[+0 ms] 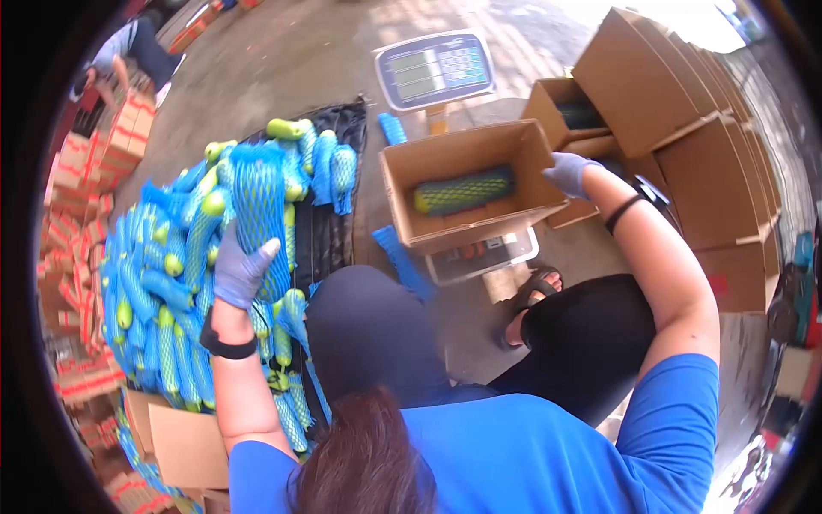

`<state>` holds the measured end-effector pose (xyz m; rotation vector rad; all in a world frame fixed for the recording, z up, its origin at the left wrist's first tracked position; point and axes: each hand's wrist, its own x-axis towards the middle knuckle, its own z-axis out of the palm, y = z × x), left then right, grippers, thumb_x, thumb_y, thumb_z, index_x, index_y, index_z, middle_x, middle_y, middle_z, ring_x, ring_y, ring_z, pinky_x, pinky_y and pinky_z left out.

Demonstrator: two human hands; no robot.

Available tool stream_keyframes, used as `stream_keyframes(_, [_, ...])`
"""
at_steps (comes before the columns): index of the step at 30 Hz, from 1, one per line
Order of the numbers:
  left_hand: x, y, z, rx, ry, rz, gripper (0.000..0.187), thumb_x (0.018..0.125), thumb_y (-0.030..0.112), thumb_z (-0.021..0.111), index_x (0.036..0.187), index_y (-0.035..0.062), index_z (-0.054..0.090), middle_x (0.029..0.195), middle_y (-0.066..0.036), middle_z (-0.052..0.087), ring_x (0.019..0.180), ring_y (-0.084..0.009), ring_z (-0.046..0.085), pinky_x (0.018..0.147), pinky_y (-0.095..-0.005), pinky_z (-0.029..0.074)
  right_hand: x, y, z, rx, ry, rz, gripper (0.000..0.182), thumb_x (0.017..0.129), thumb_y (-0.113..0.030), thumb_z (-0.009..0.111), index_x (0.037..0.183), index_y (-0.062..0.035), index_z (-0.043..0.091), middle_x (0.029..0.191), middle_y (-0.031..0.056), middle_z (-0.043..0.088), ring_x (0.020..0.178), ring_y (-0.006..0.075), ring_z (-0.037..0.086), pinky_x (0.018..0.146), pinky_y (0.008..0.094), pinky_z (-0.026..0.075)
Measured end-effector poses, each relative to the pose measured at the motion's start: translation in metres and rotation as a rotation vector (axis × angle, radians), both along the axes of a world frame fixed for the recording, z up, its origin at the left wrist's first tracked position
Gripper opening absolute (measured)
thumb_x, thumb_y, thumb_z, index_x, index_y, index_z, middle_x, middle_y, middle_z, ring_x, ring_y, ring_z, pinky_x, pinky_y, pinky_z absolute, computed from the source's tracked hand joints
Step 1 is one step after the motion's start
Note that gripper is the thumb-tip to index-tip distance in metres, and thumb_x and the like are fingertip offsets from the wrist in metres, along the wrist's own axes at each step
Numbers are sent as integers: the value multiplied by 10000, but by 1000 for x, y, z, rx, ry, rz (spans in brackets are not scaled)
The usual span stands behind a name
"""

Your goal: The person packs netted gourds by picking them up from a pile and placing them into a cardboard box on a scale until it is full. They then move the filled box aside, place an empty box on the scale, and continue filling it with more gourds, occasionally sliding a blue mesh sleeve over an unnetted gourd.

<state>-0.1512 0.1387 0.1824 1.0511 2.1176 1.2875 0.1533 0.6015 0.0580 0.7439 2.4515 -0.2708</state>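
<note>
An open cardboard box [471, 233] stands on the platform of a digital scale [531, 250]. Inside it lies one long green gourd [462, 190] in a mesh sleeve. My gloved right hand [568, 174] is closed on the box's right rim. On the left, my gloved left hand [241, 270] grips a long gourd in blue netting [259, 197] at the pile's near side, with its thumb across the net; its fingertips are partly hidden. Around it is a large heap of similar netted gourds [163, 283], several with bare green ends showing.
The scale's display [437, 70] rises behind the box. Cardboard boxes [664, 86] stack up on the right. Loose blue nets [402, 261] lie on the floor. Red-striped cartons [81, 248] fill the far left, where another person [128, 51] bends over.
</note>
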Motion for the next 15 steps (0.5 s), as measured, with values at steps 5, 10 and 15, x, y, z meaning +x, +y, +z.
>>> stream_keyframes(5, [48,190,24,-227,170,-609,617,722,365,786,1170,-13,594,1078,-178,684,998,-253,664,904,-352,498,-21,-26,43,-13,-132,48,400,941,-297,501,1155,10,644,1172,219,670,1081,359,650,908,417,516])
stream_keyframes(10, [133,298,-57,-928,294,-733,814,695,513,789,1282,0,557,1219,-221,645,1141,-351,623,976,-402,482,-18,-9,20,-301,-69,-226,337,918,-257,562,1115,-11,680,1086,190,706,1006,352,681,861,412,542])
stream_keyframes(15, [136,292,-161,-836,339,-721,1050,683,565,788,1454,-20,380,1460,-245,446,1350,-358,445,1127,-386,359,-27,-20,37,168,-456,860,269,841,-194,695,1069,-55,722,1012,122,738,961,307,709,807,367,571])
